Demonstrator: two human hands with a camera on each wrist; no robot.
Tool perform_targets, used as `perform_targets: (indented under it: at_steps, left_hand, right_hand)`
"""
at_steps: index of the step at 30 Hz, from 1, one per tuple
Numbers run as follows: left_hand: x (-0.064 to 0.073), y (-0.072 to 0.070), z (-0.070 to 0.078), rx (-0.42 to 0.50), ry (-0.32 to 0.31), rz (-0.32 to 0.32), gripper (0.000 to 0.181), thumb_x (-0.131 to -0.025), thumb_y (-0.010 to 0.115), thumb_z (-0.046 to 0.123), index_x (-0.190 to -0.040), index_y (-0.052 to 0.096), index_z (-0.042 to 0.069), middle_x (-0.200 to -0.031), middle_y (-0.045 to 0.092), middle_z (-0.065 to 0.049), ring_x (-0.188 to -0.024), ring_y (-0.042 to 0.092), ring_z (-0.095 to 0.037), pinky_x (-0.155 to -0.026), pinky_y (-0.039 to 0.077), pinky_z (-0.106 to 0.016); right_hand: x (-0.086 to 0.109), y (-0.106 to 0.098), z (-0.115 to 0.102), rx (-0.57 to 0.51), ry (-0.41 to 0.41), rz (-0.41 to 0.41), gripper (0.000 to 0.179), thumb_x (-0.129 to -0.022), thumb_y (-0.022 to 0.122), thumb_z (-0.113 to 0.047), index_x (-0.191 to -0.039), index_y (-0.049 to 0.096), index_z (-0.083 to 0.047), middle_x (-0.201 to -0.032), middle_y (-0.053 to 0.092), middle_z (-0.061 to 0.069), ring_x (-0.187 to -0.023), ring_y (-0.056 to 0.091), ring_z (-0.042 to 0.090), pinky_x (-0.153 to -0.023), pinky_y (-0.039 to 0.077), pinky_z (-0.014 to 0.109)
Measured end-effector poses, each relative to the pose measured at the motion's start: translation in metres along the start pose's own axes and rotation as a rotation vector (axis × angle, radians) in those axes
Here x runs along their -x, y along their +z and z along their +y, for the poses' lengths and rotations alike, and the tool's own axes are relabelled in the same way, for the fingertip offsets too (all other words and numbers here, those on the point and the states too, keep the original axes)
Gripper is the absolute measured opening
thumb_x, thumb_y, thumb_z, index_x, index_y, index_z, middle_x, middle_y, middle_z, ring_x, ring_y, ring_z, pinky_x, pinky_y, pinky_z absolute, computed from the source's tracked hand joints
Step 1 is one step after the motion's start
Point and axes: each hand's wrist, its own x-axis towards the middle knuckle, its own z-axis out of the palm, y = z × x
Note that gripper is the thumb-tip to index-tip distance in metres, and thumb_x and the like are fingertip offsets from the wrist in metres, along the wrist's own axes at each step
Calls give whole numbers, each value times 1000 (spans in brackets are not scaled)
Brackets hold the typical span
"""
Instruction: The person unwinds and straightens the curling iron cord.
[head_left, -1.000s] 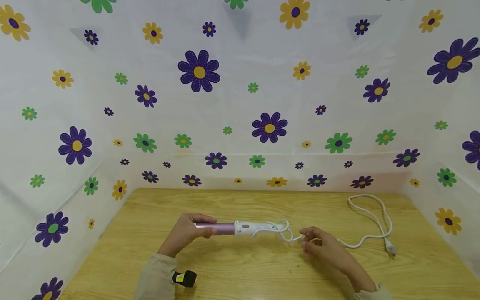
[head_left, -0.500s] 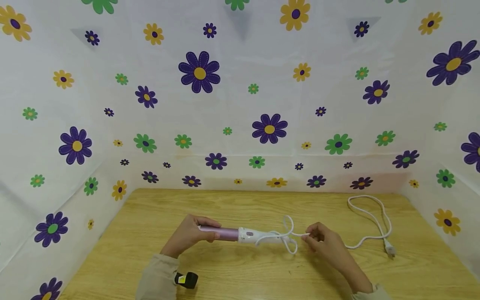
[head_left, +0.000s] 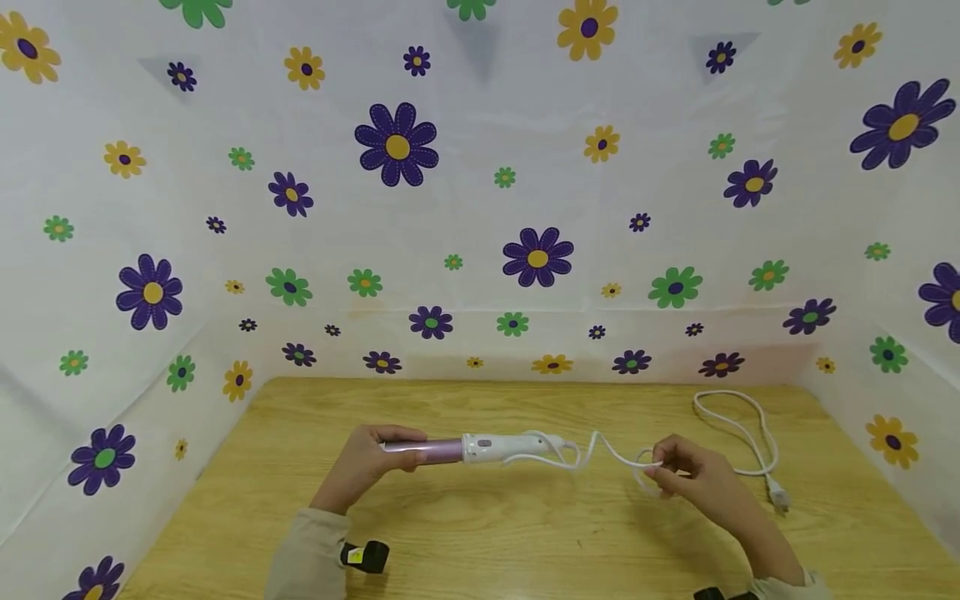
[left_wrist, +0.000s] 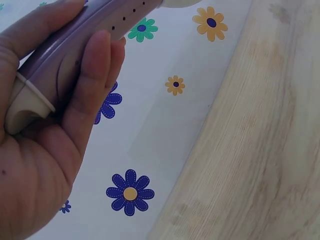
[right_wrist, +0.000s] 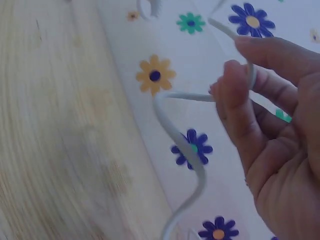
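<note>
My left hand (head_left: 360, 468) grips the purple barrel of a curling iron (head_left: 501, 447), held level above the table with its white handle pointing right. In the left wrist view the fingers and thumb wrap the purple shell (left_wrist: 65, 55), which has a row of small dark holes. A white power cord (head_left: 624, 458) leaves the handle end, part of it looping back along the handle. My right hand (head_left: 708, 483) pinches this cord between thumb and fingertips. The right wrist view shows the cord (right_wrist: 180, 137) bending in kinks below the pinch.
The rest of the cord curves on the wooden table (head_left: 480, 542) at the right and ends in a plug (head_left: 780, 498). White flower-patterned sheeting (head_left: 465, 208) rises behind the table and on both sides. A black wrist strap piece (head_left: 367, 557) is beside the left sleeve.
My right hand has moved right, pulling the cord, and the loops near the handle have stretched out. The left hand still holds the curling iron, which has shifted slightly.
</note>
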Motion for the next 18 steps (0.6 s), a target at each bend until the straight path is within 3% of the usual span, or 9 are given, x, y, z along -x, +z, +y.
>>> perform_targets:
  at_steps: [6,13,18]
  left_hand:
    - [2,-2,1,18,10,-3,42,-78,80,22,-111,70,-1,-107,71,-19,-77,67,-21,-77,49,-33]
    - [1,1,0,23,6,-12,46,-77,81,22,-113,68,-4,-109,71,-19,-78,68,-24,-77,51,-34]
    - [1,2,1,28,5,-10,47,-77,81,21,-114,67,-6,-110,70,-20,-78,69,-26,-77,51,-33]
  right_hand:
    - [1,-11,14,34,85,-115,23,-94,62,-23,-99,56,-2,-78,61,4,-65,59,9,-59,51,28]
    - [-5,-2,27,-87,103,-216,26,-95,61,-17,-105,55,7,-82,60,4,-65,58,5,-60,53,26]
    - [-5,-4,27,-142,95,-231,35,-96,58,-13,-118,51,13,-87,61,7,-70,60,6,-63,55,28]
